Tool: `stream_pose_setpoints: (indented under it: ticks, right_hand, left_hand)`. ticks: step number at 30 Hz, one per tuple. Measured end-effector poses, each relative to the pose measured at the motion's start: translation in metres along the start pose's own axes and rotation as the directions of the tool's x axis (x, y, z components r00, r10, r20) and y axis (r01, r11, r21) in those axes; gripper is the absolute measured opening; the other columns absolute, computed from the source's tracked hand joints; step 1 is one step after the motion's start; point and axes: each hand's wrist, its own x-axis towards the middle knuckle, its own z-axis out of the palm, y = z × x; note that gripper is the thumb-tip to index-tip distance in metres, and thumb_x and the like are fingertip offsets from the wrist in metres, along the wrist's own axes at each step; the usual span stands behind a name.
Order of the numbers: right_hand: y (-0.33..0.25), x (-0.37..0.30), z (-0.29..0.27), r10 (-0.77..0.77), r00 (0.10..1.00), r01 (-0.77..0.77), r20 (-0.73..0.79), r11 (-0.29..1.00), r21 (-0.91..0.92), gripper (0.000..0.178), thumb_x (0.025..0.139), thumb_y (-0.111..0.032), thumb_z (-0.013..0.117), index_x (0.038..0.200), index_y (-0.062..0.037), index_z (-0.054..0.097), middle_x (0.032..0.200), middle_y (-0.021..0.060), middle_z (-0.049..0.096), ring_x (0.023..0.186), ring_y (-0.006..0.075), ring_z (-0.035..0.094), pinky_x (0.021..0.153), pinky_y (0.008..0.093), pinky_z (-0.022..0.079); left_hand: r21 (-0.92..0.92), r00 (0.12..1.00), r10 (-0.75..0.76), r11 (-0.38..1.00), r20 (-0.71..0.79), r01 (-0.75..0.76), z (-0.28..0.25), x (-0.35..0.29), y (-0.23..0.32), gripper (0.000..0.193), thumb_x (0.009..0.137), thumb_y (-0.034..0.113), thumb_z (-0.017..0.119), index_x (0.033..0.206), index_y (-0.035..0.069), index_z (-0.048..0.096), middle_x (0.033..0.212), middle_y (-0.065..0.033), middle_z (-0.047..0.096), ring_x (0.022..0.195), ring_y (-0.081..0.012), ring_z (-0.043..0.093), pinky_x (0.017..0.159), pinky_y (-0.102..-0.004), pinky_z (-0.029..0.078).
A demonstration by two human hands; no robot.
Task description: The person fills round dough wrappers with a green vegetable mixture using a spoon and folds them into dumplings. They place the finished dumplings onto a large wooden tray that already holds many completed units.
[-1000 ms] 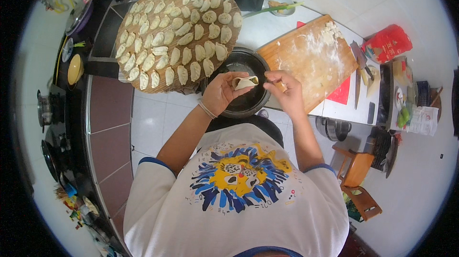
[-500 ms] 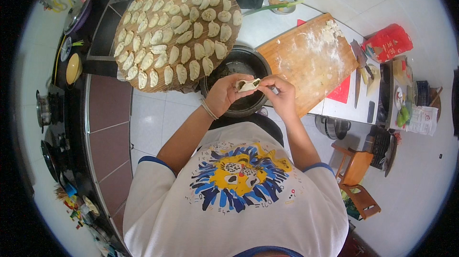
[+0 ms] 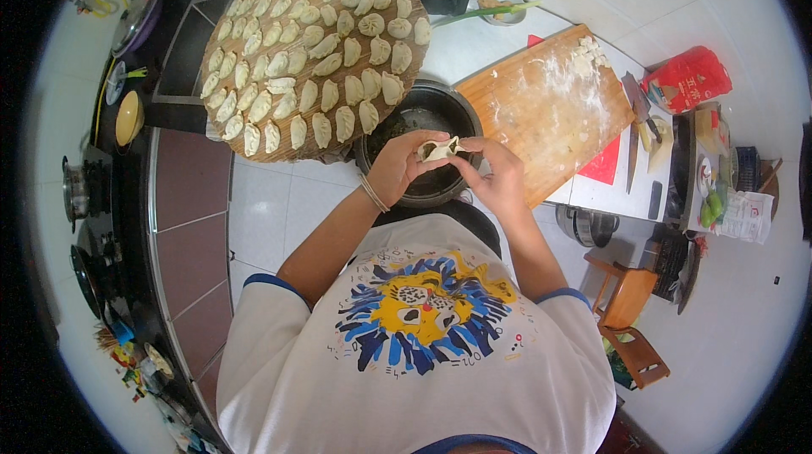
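Between my two hands is a partly folded dumpling (image 3: 439,150), its pale wrapper pinched at the middle and dark filling showing at the gaps. My left hand (image 3: 397,165) cups it from the left, fingers closed around that end. Thumb and fingers of my right hand (image 3: 493,168) pinch its right end. Directly below my hands stands a dark round pot (image 3: 420,99) with some dark filling inside. To the left of the pot, a large round wooden board (image 3: 279,95) carries many rows of finished dumplings (image 3: 345,122).
A floured wooden cutting board (image 3: 541,107) lies on the white counter to the right, with small dough pieces (image 3: 589,52) at its far corner. Knives (image 3: 633,154) and a red flour bag (image 3: 689,80) are beyond it. A wooden chair (image 3: 628,302) stands lower right.
My right hand has shifted its grip on the dumpling, with the thumb now further in along the wrapper. The wrapper's edge is drawn together more at the middle. My left hand stays in place.
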Motion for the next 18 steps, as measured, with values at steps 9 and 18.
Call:
stream_pose_setpoints:
  ticks: [9, 18]
  right_hand:
    - [0.004, 0.001, 0.000, -0.013, 0.998, 0.015, 0.061, 0.999, -0.039, 0.016, 0.073, 0.000, 0.069, 0.088, -0.0007, 0.061, 0.082, 0.0124, 0.064, 0.072, 0.0276, 0.062, 0.061, 0.0329, 0.050]
    - [0.018, -0.001, 0.000, 0.256, 0.954, -0.277, 0.156, 0.952, 0.127, 0.017, 0.075, -0.001, 0.067, 0.092, 0.0014, 0.065, 0.079, 0.0132, 0.062, 0.066, 0.0218, 0.062, 0.059, 0.0295, 0.049]
  left_hand:
    - [0.083, 1.000, 0.025, 0.996, -0.013, -0.024, 0.002, 0.003, -0.005, 0.033, 0.094, 0.021, 0.042, 0.110, -0.002, 0.059, 0.112, -0.0130, 0.058, 0.107, -0.0207, 0.056, 0.096, -0.0386, 0.046]
    - [0.259, 0.988, 0.108, 0.957, 0.115, -0.135, -0.001, 0.004, -0.005, 0.033, 0.093, 0.024, 0.047, 0.108, -0.003, 0.060, 0.114, -0.0140, 0.057, 0.108, -0.0237, 0.055, 0.092, -0.0416, 0.048]
